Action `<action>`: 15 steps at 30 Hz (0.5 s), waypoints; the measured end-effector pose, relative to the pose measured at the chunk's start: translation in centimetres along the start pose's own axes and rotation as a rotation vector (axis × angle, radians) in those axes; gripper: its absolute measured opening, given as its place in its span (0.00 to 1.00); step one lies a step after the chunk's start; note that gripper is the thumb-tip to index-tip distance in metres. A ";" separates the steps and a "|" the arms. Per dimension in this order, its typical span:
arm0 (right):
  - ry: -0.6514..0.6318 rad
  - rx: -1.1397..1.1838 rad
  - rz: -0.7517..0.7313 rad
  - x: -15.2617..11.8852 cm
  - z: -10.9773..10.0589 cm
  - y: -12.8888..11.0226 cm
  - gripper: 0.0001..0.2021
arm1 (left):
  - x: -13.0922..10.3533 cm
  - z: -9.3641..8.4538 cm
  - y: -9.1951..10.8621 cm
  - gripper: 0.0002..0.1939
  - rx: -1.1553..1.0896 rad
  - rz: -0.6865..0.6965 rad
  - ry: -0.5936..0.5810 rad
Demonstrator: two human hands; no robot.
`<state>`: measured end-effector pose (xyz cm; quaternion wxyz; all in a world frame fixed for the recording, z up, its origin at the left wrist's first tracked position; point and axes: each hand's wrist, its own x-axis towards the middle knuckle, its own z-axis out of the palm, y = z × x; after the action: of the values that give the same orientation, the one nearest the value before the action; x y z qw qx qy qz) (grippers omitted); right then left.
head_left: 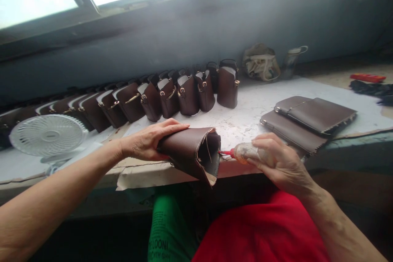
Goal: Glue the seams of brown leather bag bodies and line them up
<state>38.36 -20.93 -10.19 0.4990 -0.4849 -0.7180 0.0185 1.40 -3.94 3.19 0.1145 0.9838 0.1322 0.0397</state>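
My left hand (150,139) grips a brown leather tube-shaped bag body (181,145) from its far end, thumb underneath hidden from view. The piece lies tilted at the table's front edge, its open end facing right, with loose threads at the raw rim. In my right hand (279,161) is a squeeze bottle of glue (248,152), held sideways. Its red nozzle points left and meets the rim of the bag body. Right of the bottle lie two flat brown leather pieces (319,114) with metal buckles, one stacked partly over the other.
Several upright brown bag bodies (188,98) with buckles stand in rows along the back and left. A white fan (49,135) sits at left. At the back are a cloth bundle (260,63) and a clear bottle (290,63); a red object (367,78) lies far right.
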 end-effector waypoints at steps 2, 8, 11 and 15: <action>0.027 0.014 0.010 0.0 0.0 0.0 0.11 | 0.0 0.0 0.0 0.48 0.009 0.000 0.007; 0.053 0.007 0.051 0.0 0.2 0.6 0.12 | 0.0 -0.1 0.1 0.47 0.013 -0.004 -0.013; 0.015 0.083 0.085 0.0 0.2 0.6 0.11 | 0.0 -0.1 0.1 0.47 0.009 -0.015 -0.021; 0.065 0.039 0.046 0.1 0.1 0.6 0.13 | 0.0 -0.1 0.1 0.47 0.015 -0.034 -0.025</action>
<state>38.67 -20.51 -10.44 0.5306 -0.4918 -0.6898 0.0280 1.38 -4.00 3.33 0.1097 0.9826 0.1478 0.0242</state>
